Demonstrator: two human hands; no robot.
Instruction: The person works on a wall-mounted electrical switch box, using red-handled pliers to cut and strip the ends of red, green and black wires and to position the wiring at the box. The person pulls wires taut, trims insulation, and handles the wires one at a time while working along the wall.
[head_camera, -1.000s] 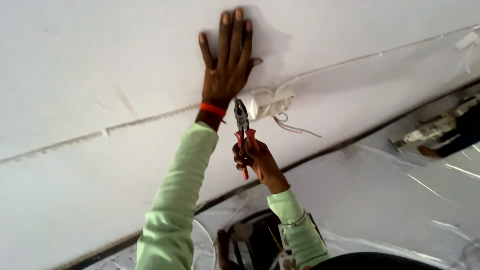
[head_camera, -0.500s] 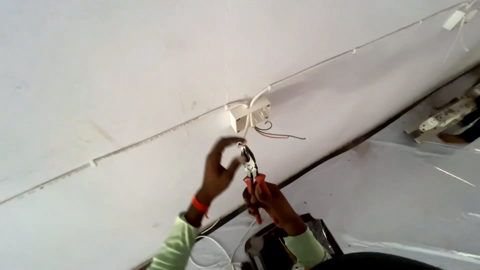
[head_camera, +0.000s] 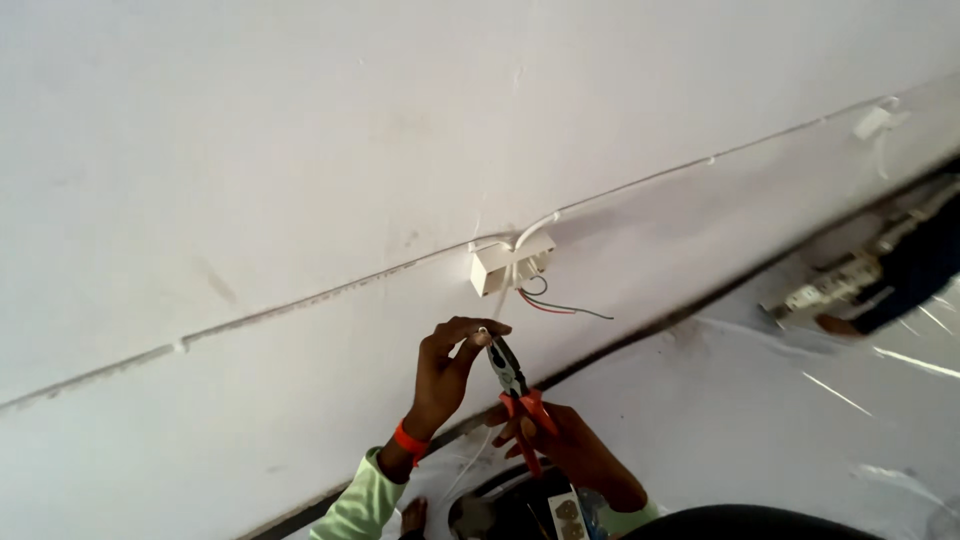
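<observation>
My left hand (head_camera: 448, 368), with an orange band at the wrist, pinches the end of a thin white cable (head_camera: 503, 300) that hangs down from a small white junction box (head_camera: 510, 265) on the white surface. My right hand (head_camera: 565, 445) grips red-handled pliers (head_camera: 515, 390), whose jaws sit right beside the left fingertips and the cable end. Red and black wire ends (head_camera: 560, 306) stick out of the box to the right.
A thin white cable line (head_camera: 300, 298) runs across the surface through the box to a clip (head_camera: 875, 120) at the upper right. Another person's hand (head_camera: 845, 325) holds a white fitting (head_camera: 835, 290) at the right edge. A white socket plate (head_camera: 565, 515) lies below.
My left hand has come off the surface and dropped down to the hanging cable. The pliers have stayed in the right hand, now meeting the left fingertips below the box.
</observation>
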